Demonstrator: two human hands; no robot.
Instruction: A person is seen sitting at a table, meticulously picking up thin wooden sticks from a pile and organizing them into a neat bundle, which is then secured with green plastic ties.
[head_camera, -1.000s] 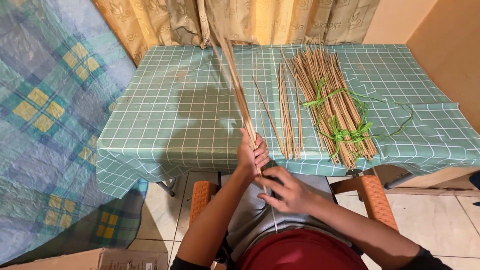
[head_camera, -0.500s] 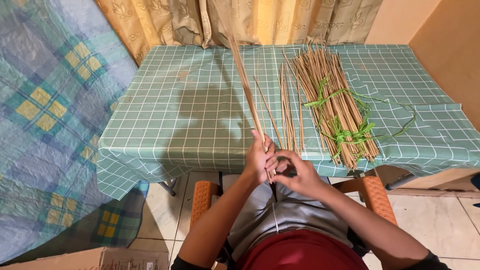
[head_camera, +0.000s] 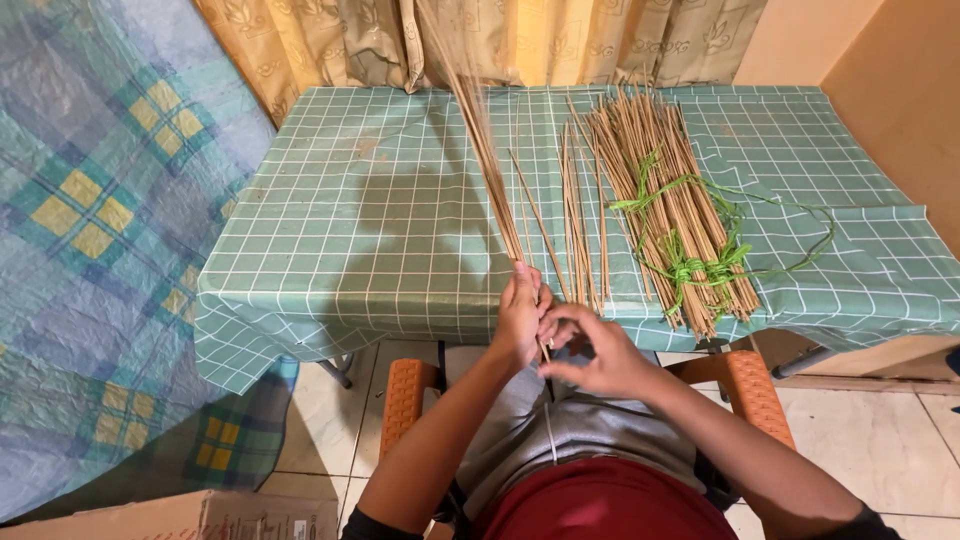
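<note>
Two hands, one work item. Your left hand (head_camera: 520, 315) is clenched around the lower end of a small sheaf of thin sticks (head_camera: 485, 150), which rises from those fingers up and away over the desk (head_camera: 340, 230), its far tips blurred against the curtain (head_camera: 330, 40). Your right hand (head_camera: 590, 350) sits just beside the left, touching it, its fingers (head_camera: 562, 318) curled in at the butt ends of the sheaf; whether they pinch a single stick or only steady the ends cannot be told.

Beyond your right fingers: a few loose sticks (head_camera: 580, 230) lying flat on the desk's green checked cloth. Farther right of those: a larger bundle of sticks (head_camera: 665, 210), bound with green twine (head_camera: 700, 265).

Step in hand, as judged: gathering and evening the sheaf at its base. The next move calls for a firm left grip so the sticks do not splay, and a fine right-hand pinch at the ends.
</note>
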